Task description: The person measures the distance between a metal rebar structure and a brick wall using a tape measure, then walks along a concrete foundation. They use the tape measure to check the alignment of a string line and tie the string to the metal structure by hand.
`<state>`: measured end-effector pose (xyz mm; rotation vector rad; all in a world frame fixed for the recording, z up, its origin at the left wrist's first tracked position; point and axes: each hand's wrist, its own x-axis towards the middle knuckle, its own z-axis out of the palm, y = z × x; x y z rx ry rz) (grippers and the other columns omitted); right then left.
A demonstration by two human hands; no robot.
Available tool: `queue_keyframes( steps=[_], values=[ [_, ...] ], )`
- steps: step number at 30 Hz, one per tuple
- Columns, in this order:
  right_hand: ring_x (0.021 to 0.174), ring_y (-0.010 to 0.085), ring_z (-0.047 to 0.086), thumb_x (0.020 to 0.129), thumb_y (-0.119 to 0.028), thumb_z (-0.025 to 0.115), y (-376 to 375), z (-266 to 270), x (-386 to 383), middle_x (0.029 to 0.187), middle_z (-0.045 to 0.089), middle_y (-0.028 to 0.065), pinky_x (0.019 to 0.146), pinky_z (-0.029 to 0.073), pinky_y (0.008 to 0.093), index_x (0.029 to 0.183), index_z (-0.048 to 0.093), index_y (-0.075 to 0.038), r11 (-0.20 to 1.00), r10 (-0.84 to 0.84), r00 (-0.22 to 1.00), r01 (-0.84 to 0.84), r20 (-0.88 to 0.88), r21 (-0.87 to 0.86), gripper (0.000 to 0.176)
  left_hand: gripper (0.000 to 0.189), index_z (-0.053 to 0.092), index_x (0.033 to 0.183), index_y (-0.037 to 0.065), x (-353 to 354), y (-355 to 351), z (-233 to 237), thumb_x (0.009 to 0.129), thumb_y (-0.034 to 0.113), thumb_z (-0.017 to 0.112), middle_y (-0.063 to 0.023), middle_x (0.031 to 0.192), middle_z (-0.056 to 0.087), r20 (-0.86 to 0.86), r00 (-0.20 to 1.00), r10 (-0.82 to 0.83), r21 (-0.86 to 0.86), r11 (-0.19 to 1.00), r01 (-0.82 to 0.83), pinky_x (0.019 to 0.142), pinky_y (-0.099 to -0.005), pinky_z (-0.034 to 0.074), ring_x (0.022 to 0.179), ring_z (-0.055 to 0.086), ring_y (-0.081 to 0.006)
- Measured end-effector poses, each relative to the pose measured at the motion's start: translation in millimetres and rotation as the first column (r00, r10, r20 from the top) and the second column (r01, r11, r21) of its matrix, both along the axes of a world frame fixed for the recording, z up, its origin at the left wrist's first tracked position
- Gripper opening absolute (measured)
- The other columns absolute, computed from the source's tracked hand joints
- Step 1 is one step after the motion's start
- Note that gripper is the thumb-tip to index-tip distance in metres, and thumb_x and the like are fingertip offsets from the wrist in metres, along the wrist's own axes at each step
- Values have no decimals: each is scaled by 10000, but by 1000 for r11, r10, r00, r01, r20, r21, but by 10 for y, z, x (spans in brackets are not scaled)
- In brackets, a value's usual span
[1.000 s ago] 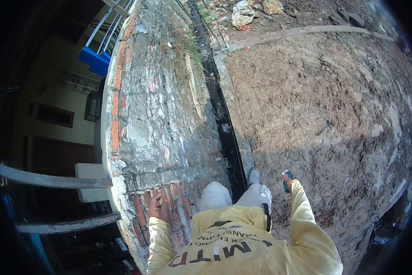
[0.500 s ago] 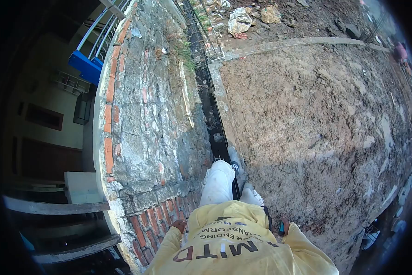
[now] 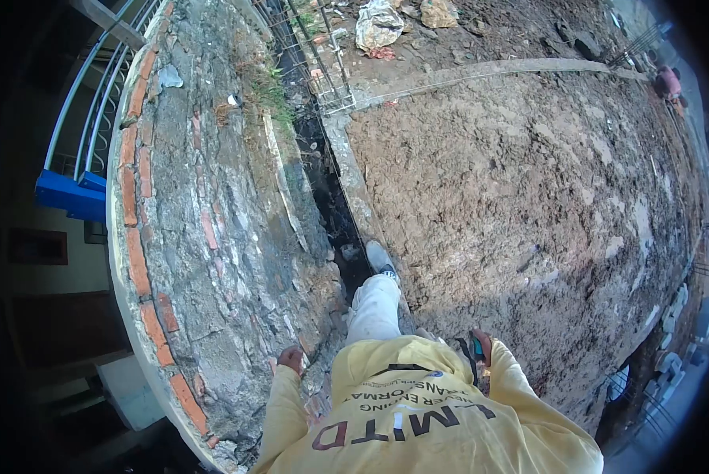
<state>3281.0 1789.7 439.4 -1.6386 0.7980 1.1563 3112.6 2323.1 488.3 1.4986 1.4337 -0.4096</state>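
My left hand (image 3: 291, 359) hangs at my side next to the rough brick wall, its fingers curled; whether it holds anything is too small to tell. On my other side, my right hand (image 3: 482, 346) is wrapped round a small dark and teal object (image 3: 478, 348) that I cannot identify. I wear a yellow long-sleeved shirt (image 3: 402, 395) with printed letters and pale trousers (image 3: 375, 306). One shoe (image 3: 379, 257) stands on the narrow concrete edge (image 3: 354, 189) beside a dark ditch (image 3: 331, 207).
The old wall (image 3: 212, 229) with exposed bricks rises at the left, below a blue metal railing (image 3: 74, 193). Rough soil (image 3: 497, 189) spreads at the right. Rebar (image 3: 323, 71) stands ahead near a sack (image 3: 379, 25). A person in a pink top (image 3: 669, 83) is far off at the right.
I have moved forward along the ditch edge, and the wall and rebar sit further left in view. One foot has stepped ahead, the other is hidden. Both hands have swung slightly forward.
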Motion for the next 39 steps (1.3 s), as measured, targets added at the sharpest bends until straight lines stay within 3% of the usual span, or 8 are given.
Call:
queue_keyframes(
  steps=[3,9,13,22,26,29,31,39],
  values=[
    [896,206,567,673,-558,721,472,139,1002,1070,593,97,767,468,361,1292,470,-61,999,33,997,-33,64,-2,832,281,596,1081,27,455,635,-47,847,177,634,-69,887,625,201,979,-43,159,987,10,608,-279,487,766,580,-145],
    [915,212,567,665,-560,726,1201,431,2235,1081,591,106,784,465,361,1296,464,-56,1000,8,984,-13,180,23,849,323,586,1130,95,1099,1466,-107,857,264,619,-51,912,618,129,991,-29,41,999,24,639,-341,505,775,569,-160],
    [927,217,567,659,-560,729,1383,531,2451,1088,589,112,796,463,361,1298,460,-52,999,-8,983,2,186,34,860,350,574,1139,120,1555,1402,-55,852,314,616,-33,851,603,35,996,85,-125,989,-80,600,-413,500,739,557,-181],
    [955,227,567,647,-562,737,1267,442,2187,1105,585,124,823,459,362,1304,451,-44,997,-67,998,67,-15,-25,885,375,572,1119,133,2306,1309,-338,829,359,643,-12,762,543,17,990,143,-448,886,-120,485,-334,448,602,511,-131],
    [967,231,567,641,-563,740,1359,266,2642,1113,584,130,835,457,363,1307,447,-40,994,-111,993,109,-45,-30,896,319,580,1104,139,3251,1073,-110,855,336,605,4,761,534,11,1000,7,-221,975,-4,471,-287,435,647,516,-115],
    [976,234,568,637,-564,743,1445,67,3335,1119,582,135,844,455,363,1309,444,-37,993,-119,992,118,-33,-18,904,291,610,1048,108,3814,956,-657,842,313,622,-35,850,624,170,891,-421,-197,872,449,650,-292,490,761,560,-115],
    [983,236,568,635,-564,745,1542,-104,3995,1122,582,137,850,454,363,1310,441,-35,994,-106,994,106,-13,-3,910,283,611,1036,103,4209,794,-1101,839,304,625,-41,853,627,239,810,-536,-227,780,583,663,-287,486,768,562,-113],
    [1007,245,568,624,-566,751,2104,-758,6954,1138,578,149,873,450,364,1315,433,-28,995,87,989,-93,116,48,932,250,611,987,80,5151,605,-1459,827,268,640,-65,865,639,87,882,-463,-423,784,454,715,-265,473,796,567,-105]
  ],
)
